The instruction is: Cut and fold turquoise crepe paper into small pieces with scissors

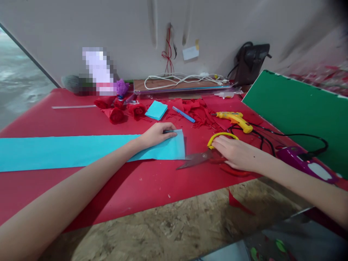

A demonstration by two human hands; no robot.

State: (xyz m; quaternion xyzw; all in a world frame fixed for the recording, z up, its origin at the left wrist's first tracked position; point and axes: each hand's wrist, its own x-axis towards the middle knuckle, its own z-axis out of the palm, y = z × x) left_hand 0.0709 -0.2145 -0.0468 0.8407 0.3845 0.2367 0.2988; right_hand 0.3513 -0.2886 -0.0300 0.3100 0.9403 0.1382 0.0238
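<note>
A long light-blue strip of paper (67,150) lies across the red-covered table from the left edge to the middle. My left hand (160,135) is on its right end, with fingers curled at the upper edge of the paper. My right hand (231,150) grips scissors (197,159) with one yellow and one red handle. Their blades are parted and point left, the upper tip at the lower right corner of the strip. Beyond the strip lie a folded light-blue square (156,110) and a blue pen (184,114).
A yellow glue gun (236,120) with a black cord, a purple device (307,163) and a green board (299,116) are at the right. Red paper flowers (116,114), red scraps (195,110) and a white cable (176,81) lie towards the back.
</note>
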